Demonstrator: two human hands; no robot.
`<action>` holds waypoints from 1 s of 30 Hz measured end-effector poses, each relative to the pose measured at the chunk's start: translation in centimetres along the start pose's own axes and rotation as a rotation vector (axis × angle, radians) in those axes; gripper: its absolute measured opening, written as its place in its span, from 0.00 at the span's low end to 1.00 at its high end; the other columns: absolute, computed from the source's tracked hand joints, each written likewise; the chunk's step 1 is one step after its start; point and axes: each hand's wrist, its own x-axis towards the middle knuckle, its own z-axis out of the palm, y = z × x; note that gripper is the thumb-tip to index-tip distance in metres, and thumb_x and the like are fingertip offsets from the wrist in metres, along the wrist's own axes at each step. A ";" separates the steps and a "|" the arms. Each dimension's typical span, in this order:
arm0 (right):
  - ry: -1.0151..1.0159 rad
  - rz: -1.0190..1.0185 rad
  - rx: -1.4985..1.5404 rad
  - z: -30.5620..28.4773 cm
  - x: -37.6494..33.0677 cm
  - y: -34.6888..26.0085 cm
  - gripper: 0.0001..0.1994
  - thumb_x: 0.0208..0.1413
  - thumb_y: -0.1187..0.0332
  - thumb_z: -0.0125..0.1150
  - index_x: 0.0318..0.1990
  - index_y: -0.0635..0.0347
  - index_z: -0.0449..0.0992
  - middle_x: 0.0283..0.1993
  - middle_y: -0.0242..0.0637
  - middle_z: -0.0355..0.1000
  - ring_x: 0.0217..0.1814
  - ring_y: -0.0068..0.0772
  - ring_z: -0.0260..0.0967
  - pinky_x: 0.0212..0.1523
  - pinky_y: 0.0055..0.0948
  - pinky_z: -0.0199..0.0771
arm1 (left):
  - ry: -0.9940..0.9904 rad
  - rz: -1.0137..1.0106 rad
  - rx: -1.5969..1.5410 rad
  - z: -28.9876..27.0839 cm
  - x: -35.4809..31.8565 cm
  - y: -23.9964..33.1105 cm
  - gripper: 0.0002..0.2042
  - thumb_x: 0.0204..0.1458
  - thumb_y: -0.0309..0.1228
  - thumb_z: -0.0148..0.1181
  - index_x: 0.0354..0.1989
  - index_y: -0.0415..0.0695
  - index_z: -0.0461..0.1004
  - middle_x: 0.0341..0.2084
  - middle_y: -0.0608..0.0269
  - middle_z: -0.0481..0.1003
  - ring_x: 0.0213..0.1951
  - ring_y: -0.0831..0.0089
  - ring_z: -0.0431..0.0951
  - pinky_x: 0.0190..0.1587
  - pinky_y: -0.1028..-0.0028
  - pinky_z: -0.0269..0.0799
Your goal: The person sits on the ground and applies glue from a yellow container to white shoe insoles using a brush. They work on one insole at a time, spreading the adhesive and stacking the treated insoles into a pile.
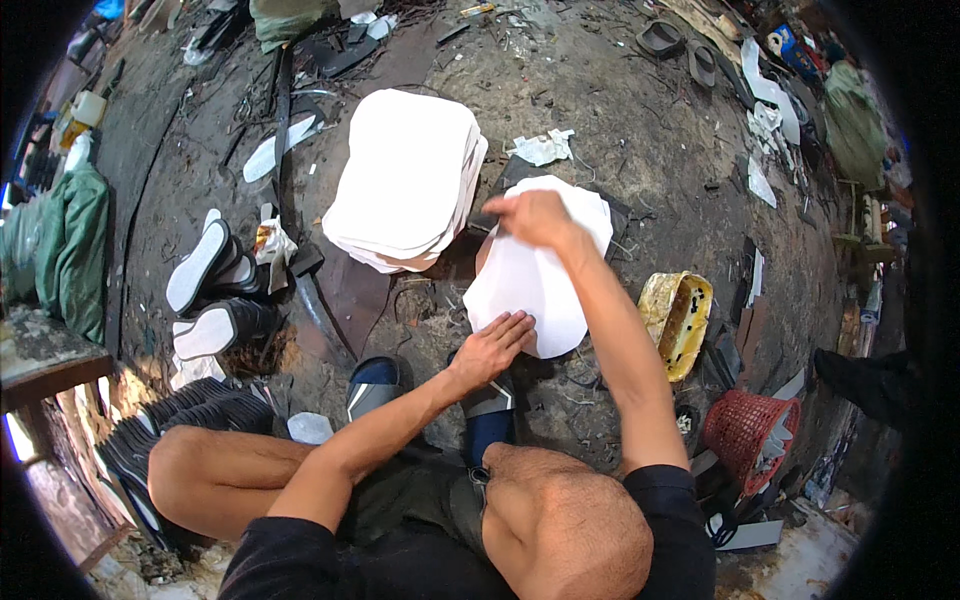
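A white sheet with a cut, rounded outline (545,290) lies on the floor in front of me. My left hand (497,345) rests flat on its near left edge, fingers stretched out. Over its far part is my right hand (537,219), blurred by motion; its fingers seem bent, but whether they pinch anything is hidden. Something brownish shows under the sheet's left edge. To the left stands a thick stack of similar white sheets (405,165), slightly uneven at the edges, and neither hand touches it.
Right of the sheet sits a yellow container (655,310) with dark specks; nearer is a red basket (735,440) holding scraps. At left lie white-soled footwear pieces (198,265) and a row of dark soles (185,415). Crumpled paper (543,147) and scraps litter the dirty floor.
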 end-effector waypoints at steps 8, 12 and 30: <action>0.107 -0.051 0.310 -0.3 -4.4 -0.5 0.17 0.56 0.61 0.57 0.52 0.31 0.81 0.37 0.39 0.81 0.40 0.43 0.80 0.43 0.43 0.78 | 0.147 -0.092 -0.189 -1.7 2.8 -1.5 0.25 0.47 0.21 0.54 0.59 0.40 0.69 0.62 0.53 0.68 0.64 0.57 0.68 0.68 0.62 0.63; 0.314 0.273 0.046 -1.8 -2.3 6.0 0.16 0.58 0.61 0.57 0.54 0.32 0.79 0.36 0.40 0.81 0.37 0.45 0.80 0.37 0.46 0.78 | 0.105 -0.157 -0.332 -2.5 4.5 -2.1 0.26 0.42 0.19 0.57 0.55 0.38 0.70 0.63 0.54 0.67 0.67 0.57 0.63 0.71 0.60 0.58; 0.385 -0.102 -0.096 9.1 -15.9 -12.5 0.19 0.56 0.69 0.58 0.56 0.52 0.76 0.48 0.44 0.78 0.47 0.42 0.78 0.41 0.39 0.79 | 0.166 0.015 -0.487 5.6 -1.5 10.2 0.14 0.53 0.34 0.54 0.45 0.41 0.76 0.40 0.52 0.78 0.44 0.55 0.79 0.44 0.56 0.77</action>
